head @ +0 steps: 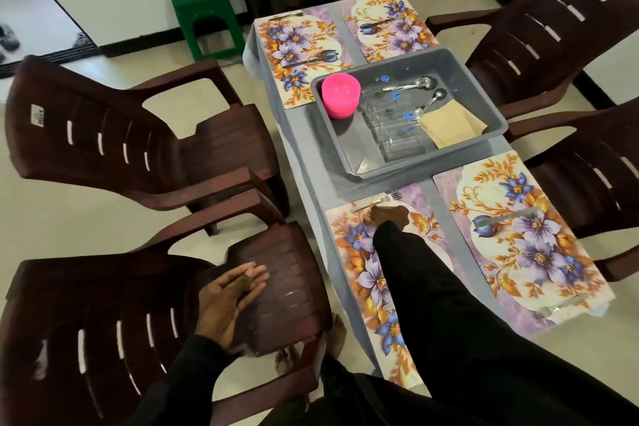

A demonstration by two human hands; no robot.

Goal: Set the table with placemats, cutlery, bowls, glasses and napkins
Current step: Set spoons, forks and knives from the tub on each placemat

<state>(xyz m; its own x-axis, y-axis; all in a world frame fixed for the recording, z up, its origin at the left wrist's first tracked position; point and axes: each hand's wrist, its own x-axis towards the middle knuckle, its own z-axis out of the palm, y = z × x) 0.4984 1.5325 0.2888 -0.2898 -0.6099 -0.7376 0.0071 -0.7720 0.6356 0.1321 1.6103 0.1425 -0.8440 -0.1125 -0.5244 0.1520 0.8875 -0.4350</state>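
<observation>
Four floral placemats lie on the grey table (pixel 311 162). My right hand (pixel 389 216) reaches over the near-left placemat (pixel 359 270), its fingers curled on the handle of a fork (pixel 389 198) lying along that mat's far edge. My left hand (pixel 230 297) hovers open, fingers straight, over the seat of the nearest chair (pixel 103 304). In the table's middle a grey tub (pixel 432 164) holds stacked pink bowls (pixel 340 95), several clear glasses (pixel 397 130), spoons (pixel 415 85) and tan napkins (pixel 453 124). Cutlery also lies on the near-right placemat (pixel 525 245).
Dark brown plastic chairs stand around the table: two on the left (pixel 114 128), two on the right (pixel 539 28). The two far placemats (pixel 301 55) each carry a piece of cutlery. A green stool (pixel 204 10) stands by the back wall. My bare feet (pixel 337 332) are beside the table.
</observation>
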